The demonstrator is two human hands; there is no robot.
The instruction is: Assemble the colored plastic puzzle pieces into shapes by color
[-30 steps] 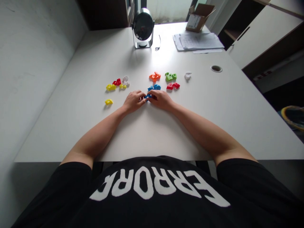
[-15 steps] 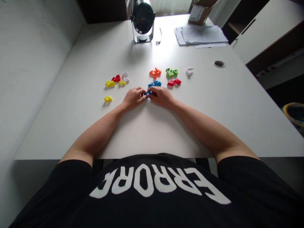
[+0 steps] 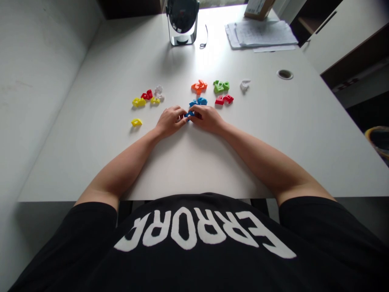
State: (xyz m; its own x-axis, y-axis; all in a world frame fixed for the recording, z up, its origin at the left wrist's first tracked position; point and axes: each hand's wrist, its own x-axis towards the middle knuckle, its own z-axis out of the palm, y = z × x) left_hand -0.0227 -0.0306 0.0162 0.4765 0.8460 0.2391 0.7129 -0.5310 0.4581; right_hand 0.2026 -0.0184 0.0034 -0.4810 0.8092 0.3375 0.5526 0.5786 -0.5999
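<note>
My left hand (image 3: 169,120) and my right hand (image 3: 207,117) meet at the middle of the white table (image 3: 194,158), fingers pinched together on a small blue plastic piece (image 3: 189,114). More blue pieces (image 3: 198,101) lie just beyond the fingertips. Past them sit an orange cluster (image 3: 199,86), a green cluster (image 3: 221,86), red pieces (image 3: 224,99) and a white piece (image 3: 244,84). To the left lies a mixed group of yellow, red and white pieces (image 3: 148,96), with a lone yellow piece (image 3: 136,122) nearer me.
A black round fan on a metal stand (image 3: 182,20) stands at the far edge, a cord beside it. A stack of papers (image 3: 261,34) and a cardboard box (image 3: 258,8) lie at the far right. A cable hole (image 3: 285,74) sits in the tabletop. A wall borders the left.
The hands stay pinched on the blue piece. The camera has tilted down slightly, so everything on the table sits higher in the picture.
</note>
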